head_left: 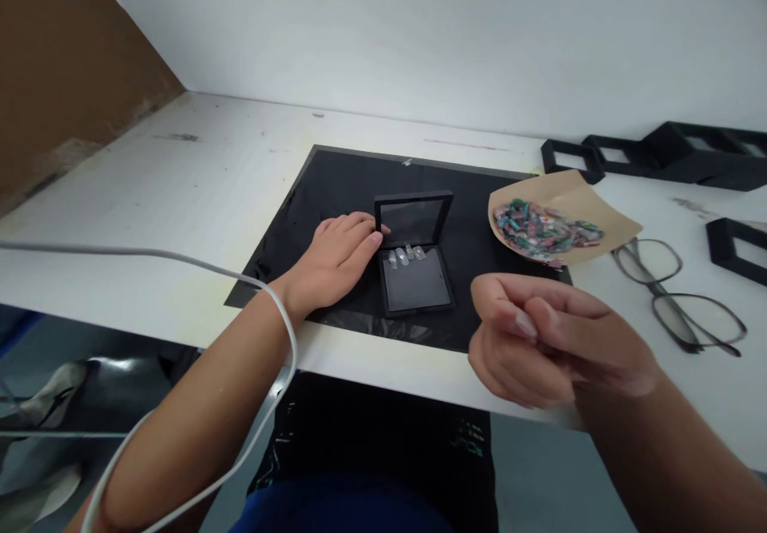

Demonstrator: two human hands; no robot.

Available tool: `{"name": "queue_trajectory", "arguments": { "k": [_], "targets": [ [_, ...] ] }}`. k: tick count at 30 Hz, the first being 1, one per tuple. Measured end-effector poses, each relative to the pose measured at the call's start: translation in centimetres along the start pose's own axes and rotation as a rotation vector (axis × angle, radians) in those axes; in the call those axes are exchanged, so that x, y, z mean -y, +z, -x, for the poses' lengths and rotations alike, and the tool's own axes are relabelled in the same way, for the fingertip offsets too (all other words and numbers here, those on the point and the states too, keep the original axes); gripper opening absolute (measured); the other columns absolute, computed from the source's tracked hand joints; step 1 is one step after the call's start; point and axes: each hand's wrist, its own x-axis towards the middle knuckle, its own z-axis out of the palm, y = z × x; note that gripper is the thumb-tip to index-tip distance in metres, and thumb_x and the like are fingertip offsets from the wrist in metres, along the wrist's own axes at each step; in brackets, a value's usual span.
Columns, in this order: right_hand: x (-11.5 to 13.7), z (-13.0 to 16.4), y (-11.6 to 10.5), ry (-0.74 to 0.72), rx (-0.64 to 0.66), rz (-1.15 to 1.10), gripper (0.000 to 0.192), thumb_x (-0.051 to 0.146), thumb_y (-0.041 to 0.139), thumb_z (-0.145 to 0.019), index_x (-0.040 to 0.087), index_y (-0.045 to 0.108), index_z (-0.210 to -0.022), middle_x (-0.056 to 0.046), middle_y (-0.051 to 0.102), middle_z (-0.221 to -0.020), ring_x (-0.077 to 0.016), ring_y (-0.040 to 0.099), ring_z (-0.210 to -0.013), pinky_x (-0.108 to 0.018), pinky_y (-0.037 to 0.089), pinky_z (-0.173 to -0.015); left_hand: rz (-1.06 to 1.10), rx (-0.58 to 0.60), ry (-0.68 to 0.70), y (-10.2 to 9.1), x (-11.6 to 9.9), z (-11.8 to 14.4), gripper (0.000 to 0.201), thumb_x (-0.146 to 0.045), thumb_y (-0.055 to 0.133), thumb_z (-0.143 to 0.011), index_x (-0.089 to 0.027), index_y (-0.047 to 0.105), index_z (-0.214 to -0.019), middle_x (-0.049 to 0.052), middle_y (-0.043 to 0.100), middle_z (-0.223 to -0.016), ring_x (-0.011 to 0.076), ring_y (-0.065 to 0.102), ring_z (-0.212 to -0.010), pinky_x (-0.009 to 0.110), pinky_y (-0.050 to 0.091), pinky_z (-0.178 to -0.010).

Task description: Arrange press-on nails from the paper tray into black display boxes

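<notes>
A small black display case (pixel 416 287) stands with its framed clear lid (pixel 413 221) raised on the black mat. Several clear, decorated press-on nails (pixel 406 256) lie in a row along the top of its grey inner surface, near the hinge. My left hand (pixel 340 260) grips the lid's left edge, thumb in front and a fingertip seen through the clear pane. To the right of the case, my right hand (pixel 527 341) is raised over the table's front edge, thumb and index finger pinched and the other fingers curled. Whatever is between them is hidden.
A brown paper holder (pixel 599 209) with many colourful nail-like pieces (pixel 542 229) sits at the mat's right. Eyeglasses (pixel 677 293) lie beside it. Black frames (pixel 689 153) are stacked at back right, another (pixel 740 249) below. A white cable (pixel 180 257) crosses my left arm.
</notes>
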Motion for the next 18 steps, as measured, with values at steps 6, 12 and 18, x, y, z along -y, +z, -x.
{"name": "queue_trajectory", "arguments": {
  "k": [6, 12, 18],
  "targets": [
    [0.4, 1.1, 1.0, 0.075, -0.025, -0.111, 0.032, 0.048, 0.047, -0.103, 0.025, 0.042, -0.081, 0.011, 0.028, -0.041, -0.0076, 0.021, -0.032, -0.024, 0.022, -0.042, -0.008, 0.000, -0.003, -0.1, -0.1, 0.0, 0.044, -0.038, 0.025, -0.108, -0.025, 0.067, -0.117, 0.002, 0.064, -0.129, 0.0225, 0.055, -0.124, 0.044, 0.029, -0.116],
    [0.5, 1.3, 1.4, 0.139, -0.044, -0.112, 0.042, 0.055, 0.045, -0.102, 0.025, 0.037, -0.074, 0.010, 0.028, -0.038, -0.0080, 0.021, -0.030, -0.028, 0.024, -0.042, -0.026, 0.018, -0.002, 0.0, -0.1, -0.1, 0.044, -0.036, 0.025, -0.108, -0.024, 0.066, -0.117, 0.003, 0.062, -0.130, 0.0227, 0.056, -0.124, 0.043, 0.030, -0.115],
    [-0.1, 1.6, 1.0, 0.101, -0.063, -0.220, 0.026, 0.047, 0.047, -0.104, 0.027, 0.052, -0.087, 0.009, 0.035, -0.041, -0.0085, 0.026, -0.031, -0.021, 0.021, -0.035, -0.039, 0.023, 0.024, 0.0, 0.0, 0.0, 0.044, -0.037, 0.025, -0.108, -0.023, 0.066, -0.119, 0.003, 0.062, -0.129, 0.0229, 0.055, -0.123, 0.044, 0.030, -0.114]
  ]
}}
